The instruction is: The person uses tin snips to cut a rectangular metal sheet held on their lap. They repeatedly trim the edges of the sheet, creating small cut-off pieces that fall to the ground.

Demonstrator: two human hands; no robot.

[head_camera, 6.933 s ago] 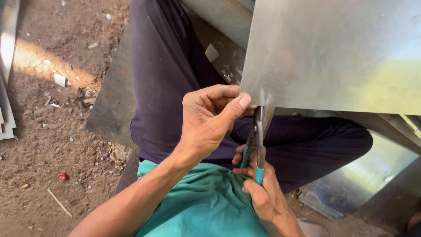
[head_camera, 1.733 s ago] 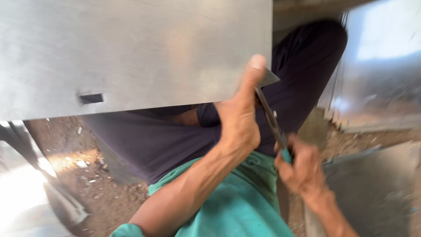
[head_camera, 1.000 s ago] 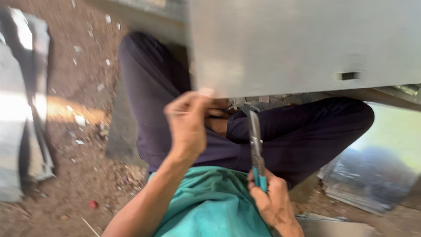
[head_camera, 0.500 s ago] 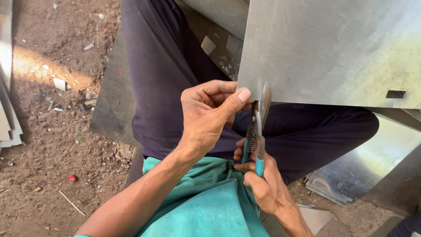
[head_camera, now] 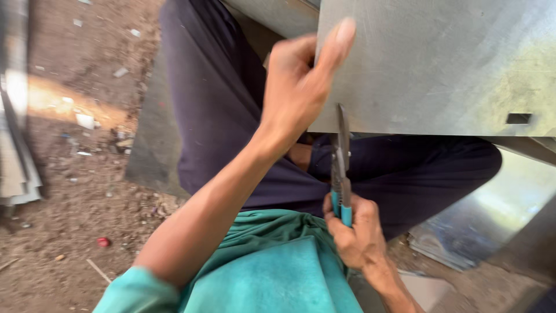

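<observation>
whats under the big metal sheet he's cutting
Under the metal sheet show legs in dark trousers and the snips at its lower edge. Whatever lies beneath the sheet farther up is covered.

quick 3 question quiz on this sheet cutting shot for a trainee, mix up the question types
1. True or false: the left hand holds the metal sheet at its left edge, thumb lying on its face.
2. Multiple choice: the grips of the snips are a) red b) teal c) yellow.
3. Short answer: where do the blades of the snips meet the sheet?

Key
1. True.
2. b; the right hand is closed around them.
3. At the sheet's lower edge, near its left corner, just below the left hand; the blades point up into the edge.
</observation>
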